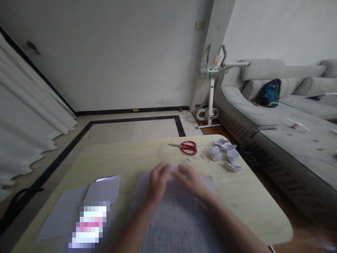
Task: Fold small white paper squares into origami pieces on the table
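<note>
Close together near the middle of the table, my left hand [160, 177] and my right hand [190, 178] hold a small piece of white paper [173, 168] between their fingers. Both hands are slightly blurred, and the fingers partly cover the paper, so its folds cannot be made out. Beneath them lies a large greyish sheet [179, 218] with faint lines, reaching to the bottom of the view. Beyond my hands are red-handled scissors [189, 147] and small paper scraps [188, 160]. Several folded white paper pieces [216, 153] are grouped to the right of the scissors.
White sheets [63, 211] lie on the pale wooden table [252, 200] at the left, by a lit, pixelated screen [91, 225]. A grey sofa [295, 116] runs along the right. White exercise equipment [211, 95] stands beyond the table, and a white curtain [23, 116] hangs at left.
</note>
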A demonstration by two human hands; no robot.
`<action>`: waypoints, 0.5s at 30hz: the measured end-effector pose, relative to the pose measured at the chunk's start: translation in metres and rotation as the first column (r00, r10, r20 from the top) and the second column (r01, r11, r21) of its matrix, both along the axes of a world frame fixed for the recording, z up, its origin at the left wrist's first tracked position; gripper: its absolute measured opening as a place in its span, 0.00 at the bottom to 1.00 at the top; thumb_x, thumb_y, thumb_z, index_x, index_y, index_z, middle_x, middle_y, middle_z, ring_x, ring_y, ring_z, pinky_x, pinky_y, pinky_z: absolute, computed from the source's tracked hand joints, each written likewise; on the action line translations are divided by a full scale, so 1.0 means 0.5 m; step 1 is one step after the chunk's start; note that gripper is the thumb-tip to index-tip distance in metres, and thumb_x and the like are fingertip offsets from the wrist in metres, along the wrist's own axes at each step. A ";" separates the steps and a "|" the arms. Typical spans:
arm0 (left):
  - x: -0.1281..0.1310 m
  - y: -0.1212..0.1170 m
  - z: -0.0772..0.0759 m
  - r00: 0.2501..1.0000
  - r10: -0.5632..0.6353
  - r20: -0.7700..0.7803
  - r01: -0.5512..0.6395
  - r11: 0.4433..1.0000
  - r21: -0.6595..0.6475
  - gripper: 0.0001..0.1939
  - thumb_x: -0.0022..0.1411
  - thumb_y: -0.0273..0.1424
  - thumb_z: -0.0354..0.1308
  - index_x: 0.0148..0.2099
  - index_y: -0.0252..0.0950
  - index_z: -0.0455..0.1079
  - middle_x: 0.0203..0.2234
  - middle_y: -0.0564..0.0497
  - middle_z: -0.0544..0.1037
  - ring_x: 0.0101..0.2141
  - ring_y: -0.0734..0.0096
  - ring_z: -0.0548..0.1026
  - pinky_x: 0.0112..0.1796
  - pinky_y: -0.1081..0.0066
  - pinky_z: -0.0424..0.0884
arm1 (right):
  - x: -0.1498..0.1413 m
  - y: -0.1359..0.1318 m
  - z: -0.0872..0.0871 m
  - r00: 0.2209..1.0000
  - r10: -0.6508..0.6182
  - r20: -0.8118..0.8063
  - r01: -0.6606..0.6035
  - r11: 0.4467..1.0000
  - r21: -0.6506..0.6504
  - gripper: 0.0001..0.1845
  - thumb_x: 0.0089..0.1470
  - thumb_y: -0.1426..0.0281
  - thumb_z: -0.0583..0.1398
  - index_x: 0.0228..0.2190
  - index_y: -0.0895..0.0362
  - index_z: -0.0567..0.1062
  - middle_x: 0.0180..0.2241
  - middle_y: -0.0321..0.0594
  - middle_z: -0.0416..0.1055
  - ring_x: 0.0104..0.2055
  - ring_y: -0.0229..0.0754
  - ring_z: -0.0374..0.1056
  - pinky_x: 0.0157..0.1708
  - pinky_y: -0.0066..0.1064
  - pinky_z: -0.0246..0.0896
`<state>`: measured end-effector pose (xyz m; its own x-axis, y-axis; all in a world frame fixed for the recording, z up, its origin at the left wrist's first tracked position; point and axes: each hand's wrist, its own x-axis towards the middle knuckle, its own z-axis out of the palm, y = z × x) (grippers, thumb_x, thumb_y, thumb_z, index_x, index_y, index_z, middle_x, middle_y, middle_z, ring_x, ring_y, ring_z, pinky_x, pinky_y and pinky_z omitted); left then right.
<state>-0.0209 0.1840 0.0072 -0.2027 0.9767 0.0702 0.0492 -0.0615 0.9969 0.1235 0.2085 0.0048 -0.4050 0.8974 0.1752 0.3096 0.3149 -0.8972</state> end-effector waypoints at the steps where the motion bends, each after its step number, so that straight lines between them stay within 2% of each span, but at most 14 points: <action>1: -0.001 0.000 0.000 1.000 0.006 0.016 -0.006 1.000 -0.007 0.13 0.59 0.36 0.58 0.25 0.35 0.68 0.20 0.56 0.68 0.26 0.72 0.66 0.29 0.76 0.63 | -0.001 0.001 0.001 1.000 -0.009 -0.013 0.009 1.000 -0.014 0.23 0.60 0.56 0.55 0.19 0.56 0.62 0.19 0.32 0.59 0.24 0.36 0.55 0.23 0.27 0.49; 6: 0.003 0.001 -0.004 0.998 0.052 0.044 -0.049 0.997 -0.063 0.13 0.57 0.38 0.57 0.26 0.36 0.69 0.21 0.56 0.69 0.26 0.71 0.66 0.28 0.75 0.63 | -0.001 0.004 0.006 0.999 -0.004 -0.034 0.003 1.000 -0.020 0.20 0.59 0.57 0.55 0.21 0.56 0.65 0.21 0.34 0.62 0.26 0.38 0.58 0.26 0.28 0.53; 11: 0.005 0.002 -0.013 0.996 0.079 0.032 -0.078 0.996 -0.051 0.12 0.57 0.36 0.55 0.25 0.37 0.67 0.21 0.55 0.69 0.26 0.70 0.67 0.28 0.75 0.65 | 0.005 -0.002 0.005 1.000 0.011 -0.008 -0.011 1.000 0.011 0.18 0.60 0.60 0.54 0.22 0.55 0.62 0.22 0.33 0.60 0.26 0.38 0.57 0.26 0.29 0.52; 15: -0.002 0.008 -0.018 0.993 0.119 -0.025 -0.120 0.992 -0.025 0.12 0.57 0.36 0.54 0.23 0.38 0.66 0.20 0.55 0.68 0.26 0.69 0.66 0.26 0.74 0.64 | 0.002 0.004 0.004 0.999 0.053 0.012 -0.053 0.998 -0.032 0.18 0.59 0.60 0.55 0.22 0.56 0.63 0.23 0.34 0.61 0.26 0.38 0.58 0.27 0.29 0.52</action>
<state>-0.0219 0.1882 -0.0019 -0.3169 0.9471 0.0513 0.0783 -0.0278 0.9965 0.1244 0.2107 0.0066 -0.4543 0.8796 0.1415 0.3043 0.3025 -0.9033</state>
